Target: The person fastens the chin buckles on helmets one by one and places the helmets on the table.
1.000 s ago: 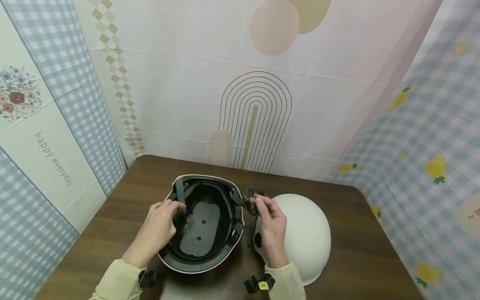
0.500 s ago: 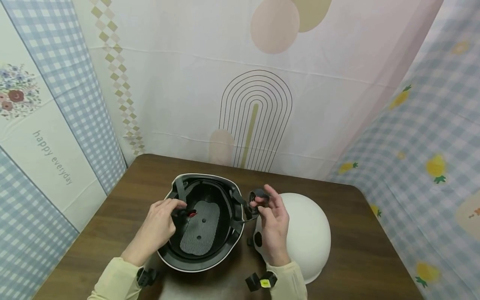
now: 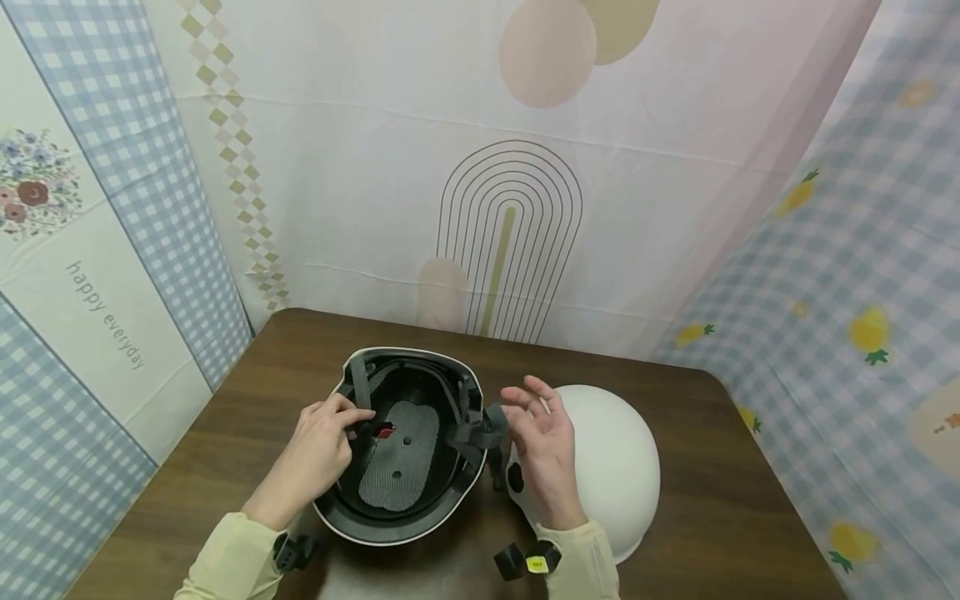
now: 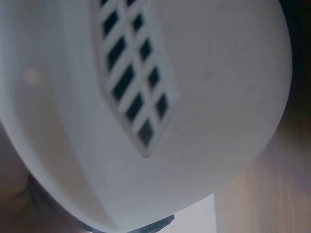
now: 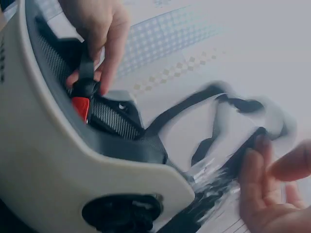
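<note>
On the brown wood table (image 3: 720,492), a round white hard-shell helmet w/ black lining (image 3: 401,471) sits upside down. Inside its L edge, the L hand (image 3: 318,442) pinches a flat black strap (image 5: 86,68) by a red-&-black plastic buckle (image 5: 81,107), fingers bent. The R hand (image 3: 549,454) is abt half open, touching a flat dark-grey strap (image 3: 477,433); too blurry to tell if it grips. A 2nd white dome-shaped helmet (image 3: 615,475) sits beside, part hid by R hand.

Black-lined helmet (image 3: 445,475) is white outside, pad (image 3: 397,483) ribbed grey, buckle (image 5: 81,107) red-and-black, table (image 3: 735,483) brown wood-grain, side drape (image 3: 90,50) blue-white gingham.
</note>
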A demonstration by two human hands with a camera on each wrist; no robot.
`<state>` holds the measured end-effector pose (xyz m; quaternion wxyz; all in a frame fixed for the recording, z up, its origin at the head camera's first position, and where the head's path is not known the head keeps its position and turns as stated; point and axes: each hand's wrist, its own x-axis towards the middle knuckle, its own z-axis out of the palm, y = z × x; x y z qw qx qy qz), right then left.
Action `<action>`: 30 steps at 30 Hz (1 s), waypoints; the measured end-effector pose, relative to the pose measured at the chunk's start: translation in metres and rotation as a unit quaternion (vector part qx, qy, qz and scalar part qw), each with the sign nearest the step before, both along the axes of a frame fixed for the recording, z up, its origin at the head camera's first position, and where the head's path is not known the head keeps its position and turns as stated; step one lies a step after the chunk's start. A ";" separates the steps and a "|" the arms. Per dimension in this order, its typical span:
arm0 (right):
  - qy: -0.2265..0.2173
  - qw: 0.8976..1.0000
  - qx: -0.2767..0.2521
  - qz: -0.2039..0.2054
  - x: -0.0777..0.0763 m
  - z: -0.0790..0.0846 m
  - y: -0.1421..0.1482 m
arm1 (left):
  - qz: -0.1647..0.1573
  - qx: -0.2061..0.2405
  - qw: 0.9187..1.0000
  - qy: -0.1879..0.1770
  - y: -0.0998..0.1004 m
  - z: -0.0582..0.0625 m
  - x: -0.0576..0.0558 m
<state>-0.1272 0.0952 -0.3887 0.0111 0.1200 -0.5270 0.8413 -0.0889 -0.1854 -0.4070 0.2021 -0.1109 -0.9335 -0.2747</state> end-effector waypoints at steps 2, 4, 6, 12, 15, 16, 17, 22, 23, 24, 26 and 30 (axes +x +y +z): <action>-0.021 0.998 0.021 0.050 0.000 0.000 0.001 | 0.002 0.012 1.000 -0.017 0.000 0.001 0.000; -0.044 0.994 0.045 0.089 -0.001 -0.001 0.003 | 0.006 0.021 0.999 -0.025 0.000 0.000 0.000; -0.069 0.989 0.065 0.113 -0.002 -0.002 0.003 | 0.008 0.024 0.999 -0.026 0.000 -0.002 0.001; -0.100 0.974 0.182 0.091 -0.002 -0.004 0.003 | 0.002 0.001 1.000 0.007 0.001 -0.005 0.000; -0.089 0.954 0.275 0.076 -0.002 -0.007 0.000 | 0.001 -0.018 1.000 0.020 0.001 -0.004 0.000; -0.084 0.946 0.304 0.076 -0.001 -0.008 0.000 | 0.001 -0.023 1.000 0.020 0.001 -0.004 0.000; -0.079 0.937 0.332 0.077 -0.001 -0.009 -0.001 | 0.000 -0.028 0.999 0.018 0.001 -0.003 0.001; -0.069 0.906 0.408 0.093 -0.001 -0.016 -0.002 | -0.002 -0.044 0.999 0.001 0.000 -0.002 0.001; -0.074 0.905 0.408 0.093 0.000 -0.012 -0.003 | -0.003 -0.047 0.999 0.001 0.000 -0.002 0.001; -0.077 0.905 0.409 0.088 0.000 -0.013 -0.003 | -0.005 -0.050 0.999 0.004 0.000 -0.003 0.000; -0.077 0.906 0.410 0.075 -0.001 -0.014 -0.003 | -0.009 -0.052 0.999 0.010 -0.001 -0.003 0.000; -0.070 0.902 0.424 0.041 -0.005 -0.021 -0.002 | -0.018 -0.047 0.999 0.018 -0.001 -0.003 0.000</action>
